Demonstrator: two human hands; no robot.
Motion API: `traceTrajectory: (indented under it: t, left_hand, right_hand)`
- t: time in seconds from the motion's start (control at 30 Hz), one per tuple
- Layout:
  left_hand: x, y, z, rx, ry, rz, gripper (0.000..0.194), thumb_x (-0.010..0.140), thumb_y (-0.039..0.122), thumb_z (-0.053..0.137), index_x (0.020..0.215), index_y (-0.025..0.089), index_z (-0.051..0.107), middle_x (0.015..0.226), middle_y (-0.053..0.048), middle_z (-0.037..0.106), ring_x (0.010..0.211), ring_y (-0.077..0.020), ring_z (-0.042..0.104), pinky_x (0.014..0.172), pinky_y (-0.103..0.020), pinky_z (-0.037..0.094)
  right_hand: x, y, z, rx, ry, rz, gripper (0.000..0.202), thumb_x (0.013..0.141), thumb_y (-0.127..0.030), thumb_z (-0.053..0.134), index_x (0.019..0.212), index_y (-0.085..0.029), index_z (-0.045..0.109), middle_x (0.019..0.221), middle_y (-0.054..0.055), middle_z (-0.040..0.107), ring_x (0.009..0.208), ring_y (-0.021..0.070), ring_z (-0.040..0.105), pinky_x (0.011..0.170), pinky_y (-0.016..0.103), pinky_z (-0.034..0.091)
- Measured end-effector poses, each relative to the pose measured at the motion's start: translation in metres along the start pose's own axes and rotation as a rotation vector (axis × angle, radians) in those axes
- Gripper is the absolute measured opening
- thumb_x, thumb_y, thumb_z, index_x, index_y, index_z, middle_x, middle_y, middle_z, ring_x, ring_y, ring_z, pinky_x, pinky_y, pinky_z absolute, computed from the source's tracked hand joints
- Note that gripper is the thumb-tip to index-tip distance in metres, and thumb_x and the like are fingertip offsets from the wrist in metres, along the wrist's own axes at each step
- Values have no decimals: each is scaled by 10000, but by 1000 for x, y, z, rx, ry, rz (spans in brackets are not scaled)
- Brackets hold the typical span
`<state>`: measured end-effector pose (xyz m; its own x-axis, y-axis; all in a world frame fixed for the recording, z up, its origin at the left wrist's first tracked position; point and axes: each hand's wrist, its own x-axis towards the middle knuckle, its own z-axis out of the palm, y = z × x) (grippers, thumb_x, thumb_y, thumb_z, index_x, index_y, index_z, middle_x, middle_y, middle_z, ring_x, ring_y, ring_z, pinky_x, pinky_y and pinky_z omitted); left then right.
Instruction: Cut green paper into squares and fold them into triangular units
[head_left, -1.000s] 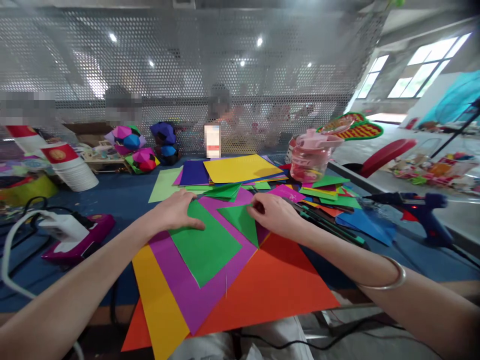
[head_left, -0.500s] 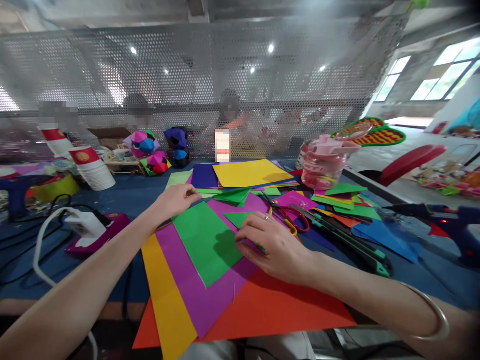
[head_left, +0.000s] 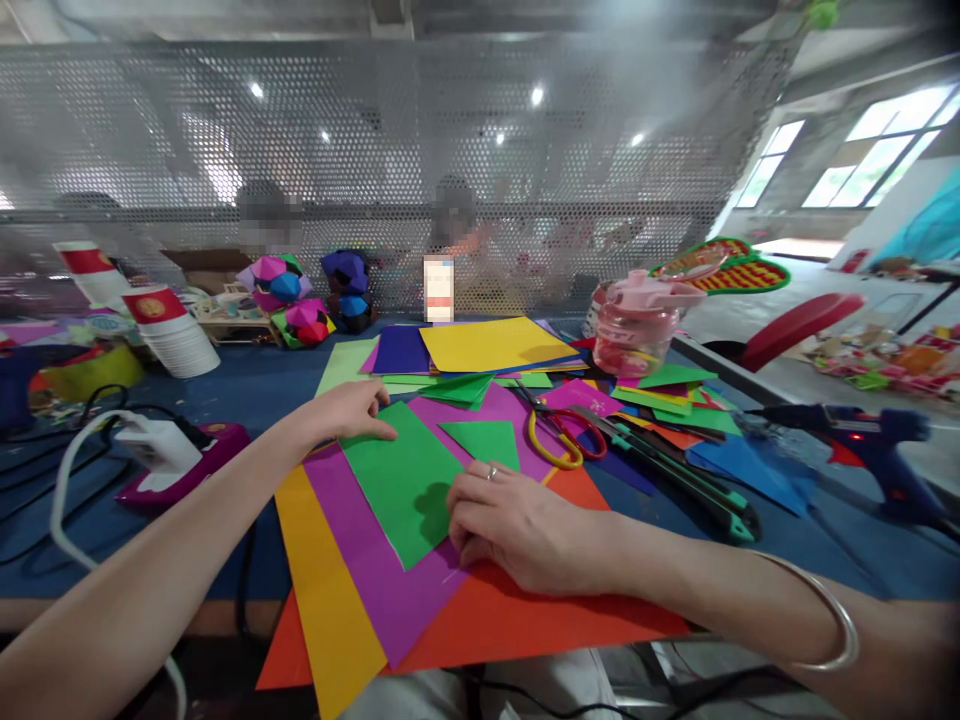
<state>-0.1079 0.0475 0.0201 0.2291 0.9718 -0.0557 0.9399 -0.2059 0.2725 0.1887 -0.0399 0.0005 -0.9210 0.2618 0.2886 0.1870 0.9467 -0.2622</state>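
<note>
My left hand [head_left: 352, 412] rests at the upper left edge of a green paper sheet [head_left: 401, 490], its thumb stretched over the sheet and its fingers apart. Lower on the right, my right hand [head_left: 517, 525] has its fingers curled together by the sheet's lower right edge; whatever is under the fingertips is hidden. Just above that hand lies a green paper triangle [head_left: 484, 440]. Beneath the green sheet are purple paper [head_left: 382, 610], yellow-orange paper [head_left: 330, 600] and orange-red paper [head_left: 525, 625]. A thin pale line shows on the purple paper near my right fingertips.
Scissors [head_left: 559, 440] and a green-black utility knife [head_left: 690, 485] lie on the right. Farther right stands a glue gun [head_left: 862, 440]. A pink bottle [head_left: 637, 325] and stacked yellow paper [head_left: 499, 345] are behind. At left are a power strip [head_left: 187, 465] and paper cups [head_left: 176, 340].
My right hand has moved down and left, uncovering more of the green triangle. The thumb of my left hand has stretched out from the fingers. The view has shifted slightly.
</note>
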Motion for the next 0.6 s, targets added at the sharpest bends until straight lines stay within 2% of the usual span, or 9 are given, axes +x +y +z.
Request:
traceTrajectory:
  t: [0.13,0.2,0.3,0.4,0.5,0.6]
  left_hand:
    - [0,3,-1,27,-8,31,405,649,500,775,884,187,670,933,-85,723,850,-266,675,691,-302,460]
    - [0,3,0,30,10,36,442,654,502,774,941,178,684,1015,-108,727,915,-284,679,736,-313,478]
    - [0,2,3,25,52,37,618,658,559,769,1098,136,673,1187,-176,690,1066,-333,654,841,-352,490]
    - [1,0,6,8,64,31,699,648,616,767,1136,126,661,1212,-194,680,1085,-351,647,861,-374,496]
    - [2,-2,8,-22,59,19,702,625,636,776,1114,146,660,1166,-172,699,1025,-332,668,808,-355,509]
    - [4,-3,7,-50,56,14,664,598,615,794,1066,161,666,1119,-152,715,985,-317,678,777,-341,507]
  right_hand:
    - [-1,-22,-5,283,15,-223,159,984,-136,552,911,-148,692,969,71,675,942,158,605,896,271,499]
    - [-2,-28,-7,397,22,-278,196,996,-119,509,1020,-128,703,1053,94,687,1000,144,631,926,247,511]
    - [-2,-21,-5,391,177,-116,272,1004,-104,474,1177,-124,683,1115,122,669,1060,161,632,930,277,535]
    - [-1,0,1,295,336,135,272,1015,-105,451,1171,-133,672,1088,121,667,1030,183,636,890,324,549]
    - [-1,16,6,183,326,312,225,994,-140,529,1186,-126,647,1106,130,666,1009,217,647,883,379,551]
    - [-2,19,8,128,266,372,267,956,-153,611,1222,-135,624,1153,129,659,1040,239,647,904,403,547]
